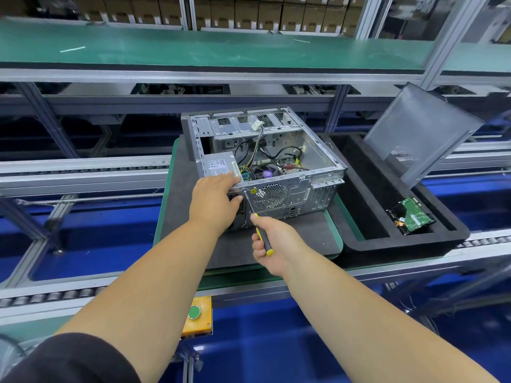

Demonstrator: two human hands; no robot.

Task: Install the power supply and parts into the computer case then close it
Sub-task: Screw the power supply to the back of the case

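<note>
An open grey computer case (326, 158) lies on its side on a dark mat (179, 211), rear panel toward me. The power supply (219, 165) with a white label sits in its near left corner. My left hand (214, 200) grips that corner, fingers over the top edge and thumb on the rear panel. My right hand (272, 240) grips a black-and-yellow screwdriver (262, 239); its thin shaft points up-left to a spot on the rear panel just above the fan grille (269, 196). The grey side panel (420, 134) leans upright at the right.
A black foam tray (365, 239) right of the case holds a hard drive with a green board (413, 218). The mat lies on a green pallet (161, 217) on a roller conveyor. A yellow box with a green button (195, 313) hangs below the near rail.
</note>
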